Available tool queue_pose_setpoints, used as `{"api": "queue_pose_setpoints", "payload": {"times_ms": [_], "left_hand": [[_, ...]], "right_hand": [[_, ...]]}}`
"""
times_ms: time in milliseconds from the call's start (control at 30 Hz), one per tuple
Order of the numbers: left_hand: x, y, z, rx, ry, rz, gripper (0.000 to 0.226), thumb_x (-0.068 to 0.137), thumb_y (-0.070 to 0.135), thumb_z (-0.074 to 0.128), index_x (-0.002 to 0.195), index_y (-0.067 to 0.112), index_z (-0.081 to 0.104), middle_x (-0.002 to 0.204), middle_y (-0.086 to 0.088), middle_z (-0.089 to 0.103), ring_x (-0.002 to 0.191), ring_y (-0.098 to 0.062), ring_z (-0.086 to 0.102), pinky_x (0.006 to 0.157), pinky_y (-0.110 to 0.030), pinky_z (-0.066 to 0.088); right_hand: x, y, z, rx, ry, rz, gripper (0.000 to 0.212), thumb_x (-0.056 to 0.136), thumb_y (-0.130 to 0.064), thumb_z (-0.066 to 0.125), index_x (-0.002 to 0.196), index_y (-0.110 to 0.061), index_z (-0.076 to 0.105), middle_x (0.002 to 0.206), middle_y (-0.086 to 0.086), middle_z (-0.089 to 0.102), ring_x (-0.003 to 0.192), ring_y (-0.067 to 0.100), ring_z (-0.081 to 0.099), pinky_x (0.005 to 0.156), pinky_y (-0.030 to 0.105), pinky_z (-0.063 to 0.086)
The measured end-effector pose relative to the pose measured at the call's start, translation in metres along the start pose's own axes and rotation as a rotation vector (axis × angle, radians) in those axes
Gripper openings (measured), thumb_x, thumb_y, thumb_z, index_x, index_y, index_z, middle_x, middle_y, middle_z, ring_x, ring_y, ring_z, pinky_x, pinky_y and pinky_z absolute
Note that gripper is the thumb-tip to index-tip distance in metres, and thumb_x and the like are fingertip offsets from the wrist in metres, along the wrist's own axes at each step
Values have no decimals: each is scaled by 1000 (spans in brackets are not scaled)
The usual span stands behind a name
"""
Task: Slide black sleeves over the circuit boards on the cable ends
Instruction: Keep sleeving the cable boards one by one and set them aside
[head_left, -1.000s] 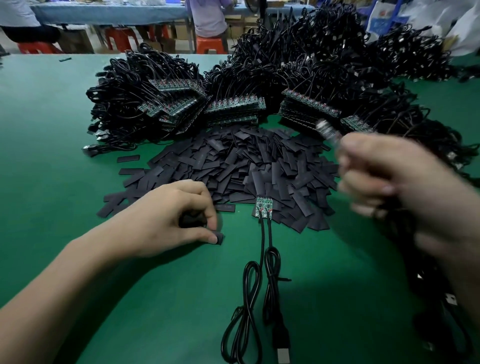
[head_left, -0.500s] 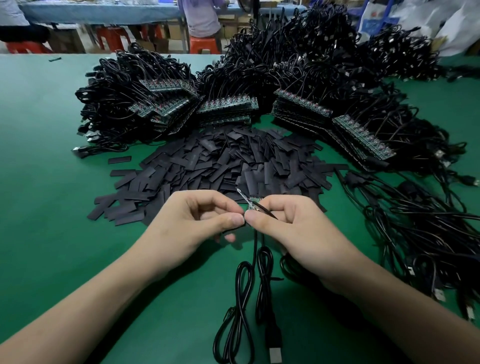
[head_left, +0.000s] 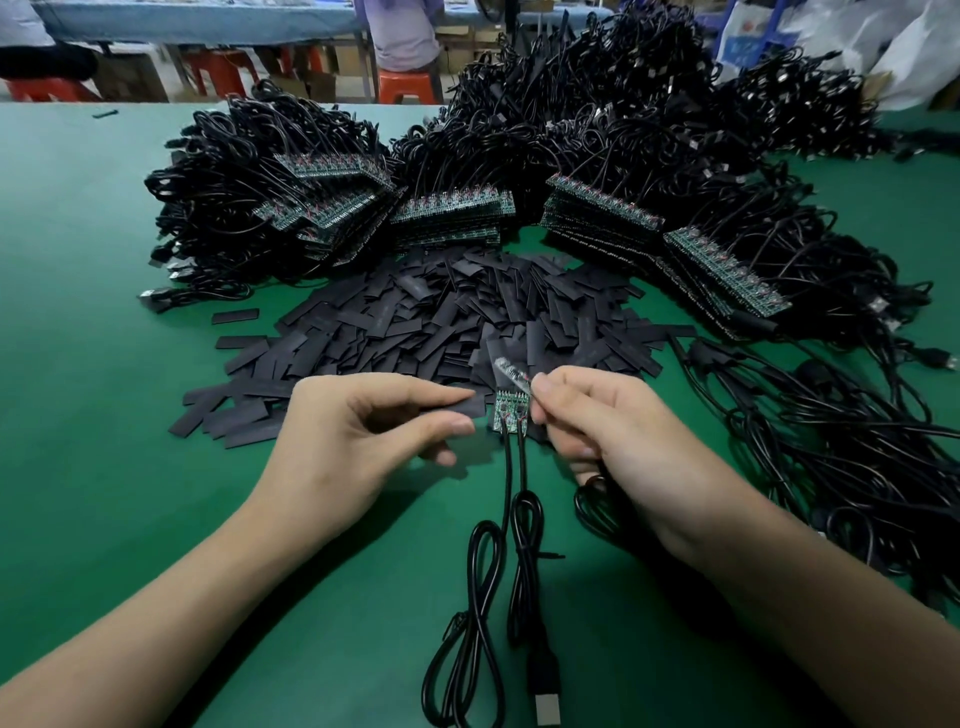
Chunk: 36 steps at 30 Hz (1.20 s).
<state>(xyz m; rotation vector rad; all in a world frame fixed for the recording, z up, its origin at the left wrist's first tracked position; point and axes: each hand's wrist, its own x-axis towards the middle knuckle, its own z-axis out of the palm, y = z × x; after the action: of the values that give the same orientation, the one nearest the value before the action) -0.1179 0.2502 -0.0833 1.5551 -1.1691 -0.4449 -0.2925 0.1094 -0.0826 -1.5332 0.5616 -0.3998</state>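
Note:
My left hand (head_left: 358, 441) pinches a flat black sleeve (head_left: 447, 410) between thumb and forefinger, its free end pointing right. Just to its right, my right hand (head_left: 618, 436) pinches a small circuit board (head_left: 511, 371) on a cable end; the board is blurred, tilts up to the left, and stands a short gap from the sleeve. Its cable runs under my right palm. Two more green boards (head_left: 511, 413) lie side by side on the green table (head_left: 104, 415) between my hands, and their coiled black cables (head_left: 498, 571) trail toward me.
A loose pile of black sleeves (head_left: 441, 322) lies just beyond my hands. Behind it are stacks of boards (head_left: 452, 218) with heaps of black cable (head_left: 597, 114). Tangled cables (head_left: 857, 457) lie at my right. A USB plug (head_left: 546, 707) lies near the front edge.
My right hand swung in from the right with a board and met my left hand. The fingertips have since drawn slightly apart, with the board tilted up and a sleeve held out in my left hand.

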Motion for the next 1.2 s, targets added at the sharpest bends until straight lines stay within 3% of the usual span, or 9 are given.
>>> {"api": "queue_pose_setpoints", "payload": {"times_ms": [200,300,667,833,1100,1200], "left_hand": [[4,-3,0,-51,38,-10,21,76,29,76,94,19,81,73,-2,78,64,-16,75,61,-11,51],[4,-5,-1,-59,28,3,19,76,29,76,93,21,81,73,-1,77,64,-15,75,61,-11,52],[5,-8,-3,-6,-22,26,18,75,27,78,90,19,81,72,3,77,64,-10,74,64,-12,53],[8,-5,-14,292,-157,257,20,82,27,78,99,16,81,86,9,76,80,-5,71,73,-12,49],[6,-5,-15,377,-187,381,26,83,33,76,103,17,81,93,9,74,86,-6,70,72,-29,56],[2,-5,-9,381,-220,407,27,86,34,75,106,17,80,93,9,73,85,-6,69,74,-29,56]], "right_hand": [[-5,-9,-2,-276,-20,-89,32,92,-51,56,74,-25,60,64,1,37,62,22,28,59,39,23],[-9,-10,-2,-345,-47,-114,32,93,-51,54,75,-25,57,66,3,35,62,24,26,59,41,23],[-9,-8,-8,-468,-137,-142,37,92,-53,53,82,-18,58,61,-5,36,59,20,28,57,39,25],[-10,-7,-8,-528,-186,-128,40,91,-57,51,84,-19,59,60,-5,41,59,20,30,58,39,27],[-11,-7,-4,-570,-173,-131,33,99,-44,55,83,-16,59,57,-7,39,55,13,30,56,33,25],[-12,-6,0,-599,-167,-163,26,102,-30,59,79,-18,61,55,-9,41,52,6,31,52,22,25]]}}
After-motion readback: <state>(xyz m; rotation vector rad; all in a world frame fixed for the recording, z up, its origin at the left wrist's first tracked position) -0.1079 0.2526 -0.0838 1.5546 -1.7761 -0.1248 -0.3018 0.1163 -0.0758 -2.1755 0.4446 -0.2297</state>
